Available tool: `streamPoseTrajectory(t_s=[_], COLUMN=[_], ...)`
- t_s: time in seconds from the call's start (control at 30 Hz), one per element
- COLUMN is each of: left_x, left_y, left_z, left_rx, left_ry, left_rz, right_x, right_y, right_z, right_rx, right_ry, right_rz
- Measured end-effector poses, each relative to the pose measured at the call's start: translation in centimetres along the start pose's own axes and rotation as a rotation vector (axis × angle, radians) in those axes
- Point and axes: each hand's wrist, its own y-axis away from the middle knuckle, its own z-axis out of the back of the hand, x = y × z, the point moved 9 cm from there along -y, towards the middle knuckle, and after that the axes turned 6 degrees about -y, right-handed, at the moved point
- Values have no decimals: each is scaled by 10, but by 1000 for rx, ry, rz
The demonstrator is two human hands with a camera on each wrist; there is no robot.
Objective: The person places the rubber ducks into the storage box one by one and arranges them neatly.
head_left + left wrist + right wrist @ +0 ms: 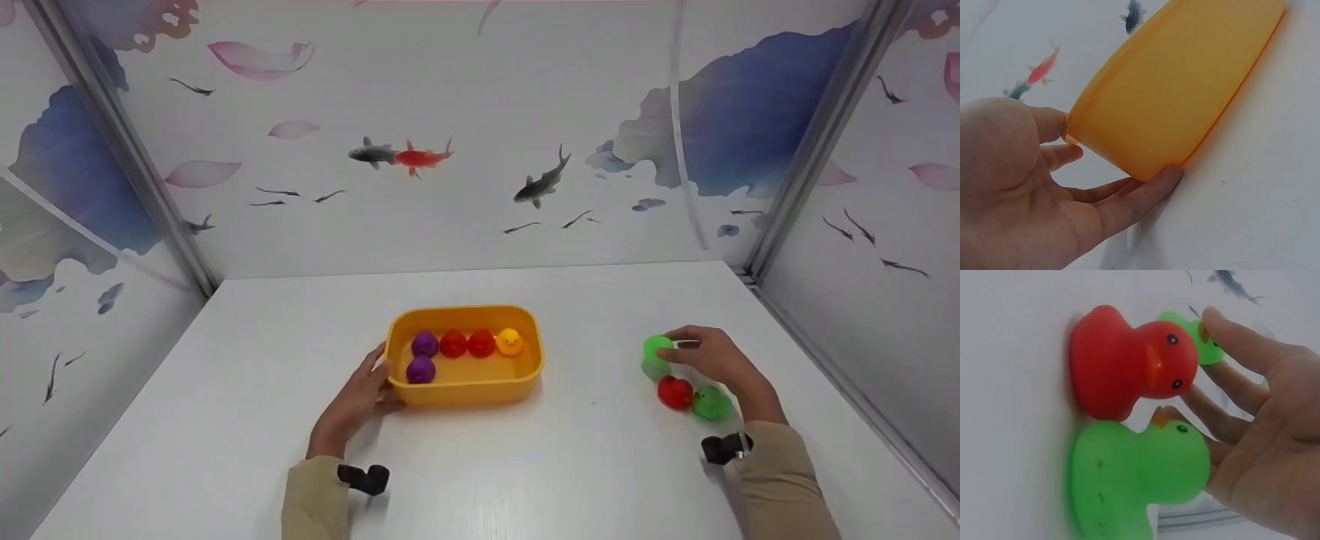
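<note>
In the head view my left hand [360, 391] touches the left end of a yellow-orange plastic bin [465, 391]. The left wrist view has fingers of that hand resting along the bin wall [1157, 101] and at its rim. Two purple ducks [421, 369], two red ducks [454, 343] and a yellow duck [510, 342] are inside the bin. Over on the right, my right hand [712, 360] pinches a green rubber duck [657, 349], whose lower part is blurred. Below it stand a red rubber duck [1106, 363] and another green rubber duck [1112, 478], close together.
A white table [495, 472] bears everything. Printed panels with fish and petals [465, 90] stand at the back and both sides, joined by metal posts [810, 142]. A small dark device [364, 478] sits at each wrist.
</note>
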Motion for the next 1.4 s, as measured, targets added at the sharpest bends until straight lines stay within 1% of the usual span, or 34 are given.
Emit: streamPoseTrajectory(t_s=[0.27,0.4,0.67,0.9,1.17,1.4], left_x=[2,2,1,0,0,0], left_y=[-3,-3,-3,-3,-1,-1], left_z=[2,1,0,0,0,-1], left_rx=[-8,-16,-10,-8,-4,0], left_ry=[22,14,-13,-9,10,47], left_rz=[2,11,20,11,4,-6], right_x=[24,35,51,64,88,106], right_y=[-2,0,2,2,0,4], right_z=[-7,-11,-20,-34,-57,-74], right_rx=[-15,-17,-13,-2,5,3], right_ry=[-21,-32,-51,-45,-65,-129], right_rz=[24,42,66,75,85,126])
